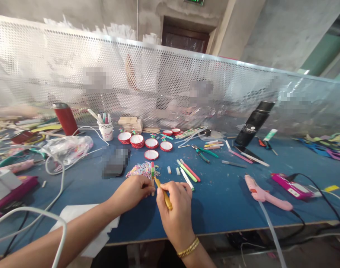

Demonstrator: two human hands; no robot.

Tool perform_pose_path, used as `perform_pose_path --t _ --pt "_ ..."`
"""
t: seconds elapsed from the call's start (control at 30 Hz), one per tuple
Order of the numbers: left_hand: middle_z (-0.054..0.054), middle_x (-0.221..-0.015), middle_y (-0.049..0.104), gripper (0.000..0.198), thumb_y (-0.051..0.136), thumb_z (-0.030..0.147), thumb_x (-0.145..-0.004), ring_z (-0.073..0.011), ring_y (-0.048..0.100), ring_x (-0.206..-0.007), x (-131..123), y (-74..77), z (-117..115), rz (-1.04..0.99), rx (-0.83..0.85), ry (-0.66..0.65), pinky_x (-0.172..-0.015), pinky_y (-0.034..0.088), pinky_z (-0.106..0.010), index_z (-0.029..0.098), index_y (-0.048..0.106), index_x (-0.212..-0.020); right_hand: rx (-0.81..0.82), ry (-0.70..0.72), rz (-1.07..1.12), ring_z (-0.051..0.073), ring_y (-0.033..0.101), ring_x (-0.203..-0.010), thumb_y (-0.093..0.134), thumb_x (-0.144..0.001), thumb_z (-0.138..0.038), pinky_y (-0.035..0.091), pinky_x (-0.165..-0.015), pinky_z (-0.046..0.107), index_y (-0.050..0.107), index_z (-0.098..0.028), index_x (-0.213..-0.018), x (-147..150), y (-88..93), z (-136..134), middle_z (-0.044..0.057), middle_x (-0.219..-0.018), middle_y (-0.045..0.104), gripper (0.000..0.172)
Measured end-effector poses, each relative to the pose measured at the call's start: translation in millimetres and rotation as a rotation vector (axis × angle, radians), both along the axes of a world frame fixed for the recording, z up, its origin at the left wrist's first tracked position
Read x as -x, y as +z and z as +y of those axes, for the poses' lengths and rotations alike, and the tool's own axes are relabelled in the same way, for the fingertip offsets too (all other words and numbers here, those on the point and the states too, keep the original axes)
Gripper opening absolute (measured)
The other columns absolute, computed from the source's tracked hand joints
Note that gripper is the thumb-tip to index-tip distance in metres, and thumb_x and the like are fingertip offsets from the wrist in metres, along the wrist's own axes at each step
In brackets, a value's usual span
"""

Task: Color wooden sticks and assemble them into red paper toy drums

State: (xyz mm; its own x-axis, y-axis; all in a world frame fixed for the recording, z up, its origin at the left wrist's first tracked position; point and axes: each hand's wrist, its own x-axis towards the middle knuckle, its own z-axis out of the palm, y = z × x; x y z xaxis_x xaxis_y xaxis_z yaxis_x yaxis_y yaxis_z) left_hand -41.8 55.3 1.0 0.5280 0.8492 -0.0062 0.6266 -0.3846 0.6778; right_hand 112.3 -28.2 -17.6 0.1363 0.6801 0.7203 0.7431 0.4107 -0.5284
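My left hand [134, 191] pinches a thin upright stick [152, 175] with red and green bands, held on the blue table [222, 201]. My right hand [175, 208], with a gold bracelet on the wrist, is closed round a yellow marker [164, 195] whose tip touches the stick. Just behind the stick lies a heap of coloured rubber bands [142, 169]. Several loose coloured sticks [188, 171] lie to the right of my hands.
Several red-rimmed cups [151, 143] stand mid-table with green pliers [203, 152] beside them. A pink glue gun [266, 195] lies at the right, a black bottle [253, 124] behind it. A red flask [65, 117], white cables and a perforated screen bound the left and back.
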Motion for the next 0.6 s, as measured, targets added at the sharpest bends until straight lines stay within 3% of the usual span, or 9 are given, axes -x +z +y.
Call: perform_pose_path --t 0.13,0.33,0.6 --pt "0.002 -0.062 0.061 0.024 0.054 0.036 -0.083 -0.0130 0.053 -0.057 0.4 -1.6 0.0 -0.016 -0.010 -0.003 -0.051 0.033 -0.023 0.018 0.064 -0.069 -0.011 0.033 -0.013 0.016 0.059 -0.077 0.052 -0.095 -0.021 0.034 -0.091 0.037 0.057 -0.022 -0.090 0.7 0.9 -0.4 -0.001 -0.078 0.063 0.007" --pt "0.002 -0.059 0.060 0.027 0.055 0.038 -0.084 -0.0128 0.052 -0.054 0.9 0.3 -0.2 -0.011 -0.007 -0.008 -0.051 0.033 -0.023 0.018 0.063 -0.067 0.027 -0.027 -0.011 0.017 0.058 -0.076 0.054 -0.094 -0.021 0.033 -0.091 0.038 0.057 -0.022 -0.088 0.3 -1.3 0.7 -0.002 -0.077 0.063 0.007" --pt "0.003 -0.059 0.060 0.025 0.056 0.036 -0.083 -0.0123 0.051 -0.055 0.1 -1.1 -0.8 -0.025 -0.003 0.012 -0.050 0.032 -0.022 0.018 0.063 -0.067 -0.009 0.060 -0.014 0.016 0.058 -0.078 0.053 -0.094 -0.019 0.033 -0.092 0.038 0.057 -0.022 -0.090 -0.1 -1.0 -1.2 -0.001 -0.079 0.062 0.006"
